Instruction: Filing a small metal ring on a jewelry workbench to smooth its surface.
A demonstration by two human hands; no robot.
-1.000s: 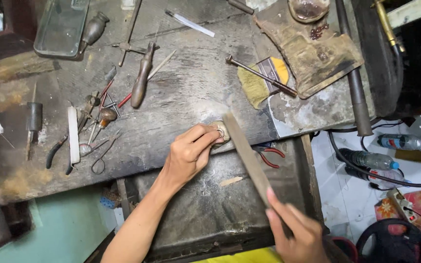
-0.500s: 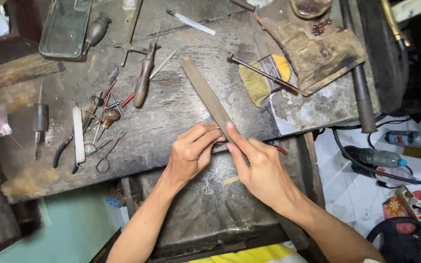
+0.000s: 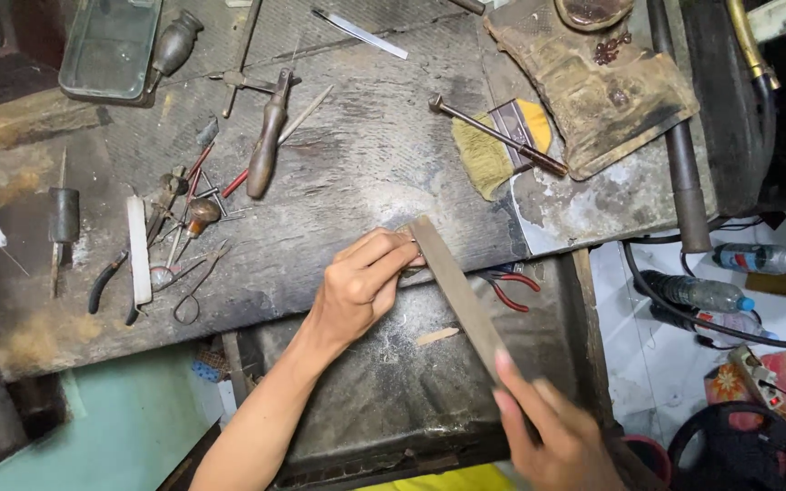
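Two bare hands work at the near edge of a worn, dark workbench [image 3: 338,182]. Left hand [image 3: 361,291] has its fingers curled shut and pinched at the tips on a small piece held against the bench edge; the piece is almost wholly hidden by the fingertips, so its kind cannot be told. A long flat file [image 3: 457,286] lies slanted across, its far tip touching the left fingertips right where they pinch, its near end running down into the right hand [image 3: 561,436]. Right fingers are closed around the file's lower end, the forefinger stretched along its top face. Just beyond the right side of the left fingertips, under the file, red-handled pliers [image 3: 509,289] lie on the lower tray [image 3: 384,391]. A small pale sliver of wood [image 3: 437,336] sits on that tray between the two hands. Well beyond the left knuckles lies a wooden-handled tool [image 3: 266,145], with a scatter of small tools [image 3: 175,227] further to their left. Far past the file tip rest a yellow brush [image 3: 493,145] and a dirty cloth pad [image 3: 593,82].
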